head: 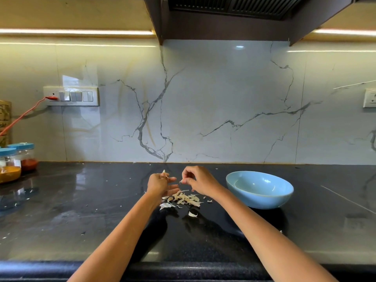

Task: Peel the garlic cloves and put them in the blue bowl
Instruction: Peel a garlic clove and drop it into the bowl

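Forearms reach from the near edge over the dark desk (pixel 81 200). Left hand (pixel 159 184) holds a garlic clove (pixel 164 172) at its fingertips, thumb and fingers closed on it, the other fingers loosely spread. Right hand (pixel 198 181) pinches a small scrap of skin (pixel 180 181) between thumb and forefinger, apart from the clove. Below both hands lies a heap of papery peelings (pixel 186 198), with stray flakes nearby. Right of the heap stands the blue bowl (pixel 259 189); its visible interior shows no cloves. Judged progress: peeling is under way, much skin removed, transfer to the bowl not evident. Spice jars (pixel 14 161) stand far left.
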